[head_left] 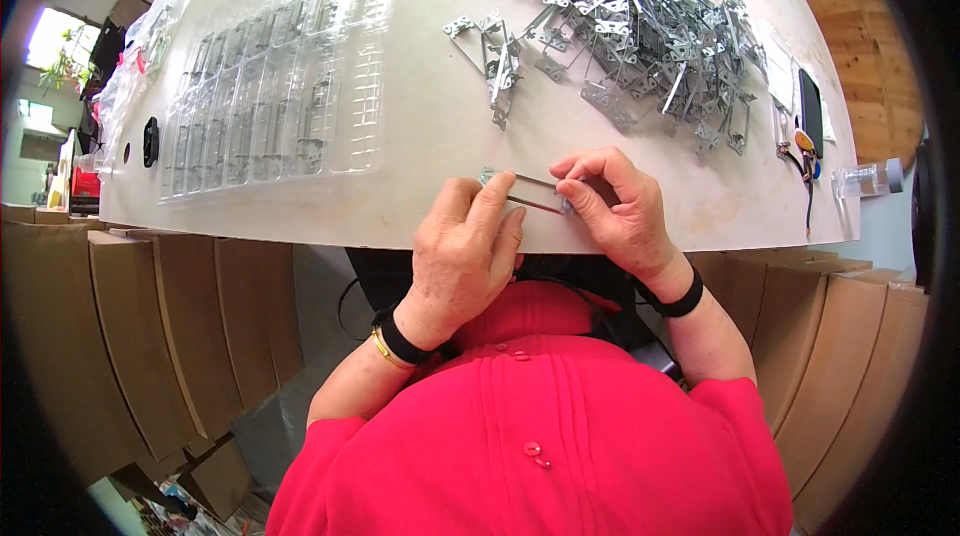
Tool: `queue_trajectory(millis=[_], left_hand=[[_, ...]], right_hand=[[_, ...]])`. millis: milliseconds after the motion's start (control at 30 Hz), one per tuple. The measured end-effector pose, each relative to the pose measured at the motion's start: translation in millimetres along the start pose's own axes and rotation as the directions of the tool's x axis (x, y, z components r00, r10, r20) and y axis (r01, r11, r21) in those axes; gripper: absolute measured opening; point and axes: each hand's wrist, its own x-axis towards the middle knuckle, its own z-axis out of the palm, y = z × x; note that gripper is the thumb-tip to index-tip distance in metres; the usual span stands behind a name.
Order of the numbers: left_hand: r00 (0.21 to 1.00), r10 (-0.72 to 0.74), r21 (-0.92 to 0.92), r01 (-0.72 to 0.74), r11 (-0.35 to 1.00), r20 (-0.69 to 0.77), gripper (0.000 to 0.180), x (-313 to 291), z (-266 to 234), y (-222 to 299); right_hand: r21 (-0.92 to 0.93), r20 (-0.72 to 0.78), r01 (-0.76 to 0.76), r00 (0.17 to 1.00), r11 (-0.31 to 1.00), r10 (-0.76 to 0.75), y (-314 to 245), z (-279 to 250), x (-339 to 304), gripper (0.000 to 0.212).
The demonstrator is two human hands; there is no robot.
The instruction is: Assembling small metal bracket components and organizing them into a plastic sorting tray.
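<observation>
Close to the table's front edge, a metal bracket with two thin parallel rods (536, 204) is stretched between my hands. My left hand (465, 241) is closed on its left end, the fingers bent over it. At its right end, my right hand (622, 208) pinches a small plate between thumb and fingers. Parts of both ends are covered by my fingertips. Just beyond lies a small group of similar metal brackets (497, 68). Farther back and to the right spreads a big heap of the same brackets (640, 26).
Left on the white table (420, 151) lies a clear plastic tray (368, 101) with brackets in its slots. A black object (151, 142) is beside it. At the right are a phone (810, 114), keys (804, 142) and a clear bottle (865, 180). Cardboard boxes (190, 326) flank me.
</observation>
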Motion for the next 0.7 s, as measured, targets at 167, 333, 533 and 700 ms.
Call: queue_trajectory(millis=[167,333,533,700], left_hand=[[1.000,0.007,0.041,-0.007,0.999,0.007,0.030,0,2,2],[0.997,0.080,0.040,-0.079,0.996,-0.023,0.027,7,1,0],[0.986,0.156,0.013,-0.156,0.988,-0.051,0.035,14,7,-8],[0.989,0.119,0.010,-0.119,0.993,-0.087,0.035,12,14,-7]], right_hand=[[-0.012,0.034,0.032,0.999,0.999,-0.032,1,0,0,0.014],[0.058,0.024,0.017,1.000,0.998,-0.018,3,3,-3,0.012],[0.003,-0.157,0.036,0.987,0.999,-0.035,3,5,0,0.013],[-0.198,-0.097,0.150,0.980,0.969,-0.172,3,4,3,0.016]])
